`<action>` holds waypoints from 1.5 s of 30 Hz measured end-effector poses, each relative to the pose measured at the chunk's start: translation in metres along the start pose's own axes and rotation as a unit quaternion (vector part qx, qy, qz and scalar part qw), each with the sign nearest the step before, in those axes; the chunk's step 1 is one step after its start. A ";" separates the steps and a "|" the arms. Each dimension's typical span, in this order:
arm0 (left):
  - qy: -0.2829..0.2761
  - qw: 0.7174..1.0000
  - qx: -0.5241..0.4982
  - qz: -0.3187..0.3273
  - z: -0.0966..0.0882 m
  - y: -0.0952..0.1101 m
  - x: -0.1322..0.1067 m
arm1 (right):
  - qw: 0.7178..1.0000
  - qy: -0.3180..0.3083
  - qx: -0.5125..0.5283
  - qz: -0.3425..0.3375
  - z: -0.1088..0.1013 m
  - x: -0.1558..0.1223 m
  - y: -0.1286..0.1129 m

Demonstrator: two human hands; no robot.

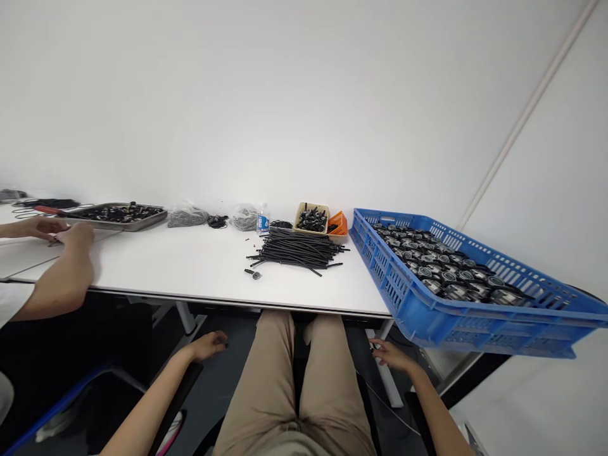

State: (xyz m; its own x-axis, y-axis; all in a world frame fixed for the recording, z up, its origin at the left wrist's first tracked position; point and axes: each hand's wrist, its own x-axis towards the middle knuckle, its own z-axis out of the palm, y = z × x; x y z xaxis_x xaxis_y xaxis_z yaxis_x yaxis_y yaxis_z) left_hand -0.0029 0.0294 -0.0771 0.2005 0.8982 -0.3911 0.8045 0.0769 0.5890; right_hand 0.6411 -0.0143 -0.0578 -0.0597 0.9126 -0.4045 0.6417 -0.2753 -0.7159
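Observation:
My left hand [209, 346] hangs in front of the table edge, left of my knees, fingers loosely bent and apart, with no object visible in it. On the other side, my right hand [392, 354] is held below the table edge beside the blue crate, fingers spread and holding nothing. Both forearms lie along the chair's armrests. Beyond the hands, on the white table [213, 272], is a pile of thin black rods or tubes [299, 248]. A small dark piece with a round end [255, 275] lies alone in front of the pile.
A blue plastic crate [403, 310] full of round black-and-silver parts overhangs the table's right end. Behind the pile stand a cream basket [312, 230], an orange bin [338, 223] and a water bottle [263, 220]. At left, a co-worker's hands [71, 234] work near a metal tray [142, 221].

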 end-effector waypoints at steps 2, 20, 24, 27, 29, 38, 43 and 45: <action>-0.001 1.000 -0.002 0.001 0.000 0.000 0.000 | 1.000 -0.004 0.002 -0.001 0.000 0.000 0.000; -0.003 1.000 -0.009 -0.001 0.000 0.005 -0.005 | 1.000 0.020 0.020 -0.004 0.000 -0.005 -0.003; 0.000 1.000 -0.010 -0.002 0.000 0.005 -0.005 | 1.000 0.021 0.018 -0.008 0.003 0.000 0.003; 0.003 1.000 -0.012 -0.004 0.000 0.005 -0.005 | 0.999 0.017 0.019 -0.027 0.003 0.002 0.006; 0.005 1.000 -0.012 -0.007 0.001 0.005 -0.004 | 0.999 0.014 0.019 -0.032 0.003 0.002 0.006; 0.005 1.000 -0.006 -0.003 0.001 0.004 -0.004 | 1.000 0.020 -0.001 -0.006 0.002 -0.008 -0.008; 0.006 1.000 -0.006 -0.006 0.000 0.006 -0.005 | 1.000 0.013 0.014 -0.006 0.002 -0.011 -0.012; 0.006 1.000 -0.005 -0.006 0.000 0.007 -0.006 | 1.000 0.015 0.015 -0.011 0.002 -0.011 -0.011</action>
State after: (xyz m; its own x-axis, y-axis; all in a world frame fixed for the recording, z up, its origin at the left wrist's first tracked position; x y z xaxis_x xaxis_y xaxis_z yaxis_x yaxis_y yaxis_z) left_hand 0.0014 0.0244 -0.0709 0.1839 0.9027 -0.3890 0.8008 0.0920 0.5919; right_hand 0.6330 -0.0217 -0.0463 -0.0511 0.9272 -0.3710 0.6167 -0.2629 -0.7420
